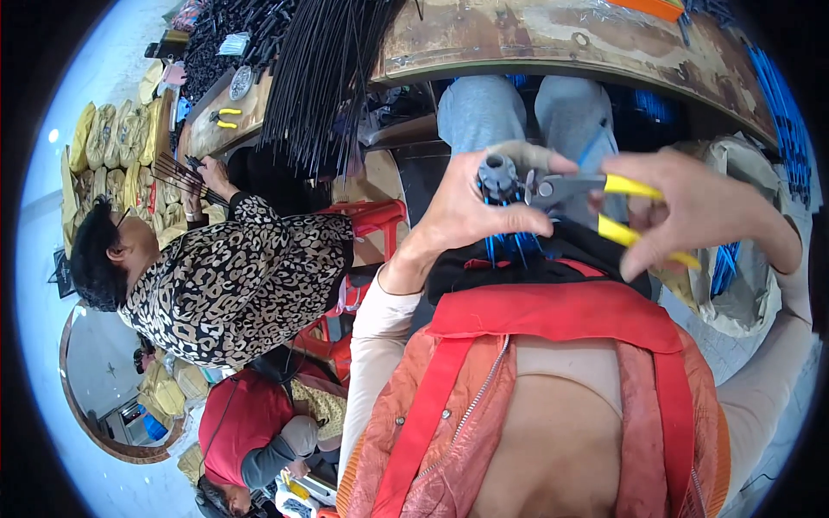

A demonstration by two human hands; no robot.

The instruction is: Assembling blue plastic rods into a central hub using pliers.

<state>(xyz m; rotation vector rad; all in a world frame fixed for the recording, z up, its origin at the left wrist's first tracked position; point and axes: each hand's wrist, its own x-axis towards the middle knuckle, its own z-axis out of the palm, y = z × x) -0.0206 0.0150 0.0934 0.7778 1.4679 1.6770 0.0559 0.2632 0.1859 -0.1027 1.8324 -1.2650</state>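
Observation:
In front of my lap, my left hand (449,211) is closed round a grey toothed plastic hub (497,179). Thin blue rods (515,247) hang below the hub, under my palm and thumb. My right hand (704,203), slightly blurred, grips pliers (570,185) with yellow handles. The jaws point left and lie right beside the hub, close to my left fingertips; whether they touch it I cannot tell. A thin blue strip (592,148) slants up between the two hands, and its ends are hard to make out.
A worn wooden table (484,39) runs across the far side, with a bundle of black rods (319,78) overhanging its edge. Blue rods (781,121) lie far right, above a pale sack (747,302). At left, a co-worker in a leopard-print top (250,259) sits near a red stool (380,216).

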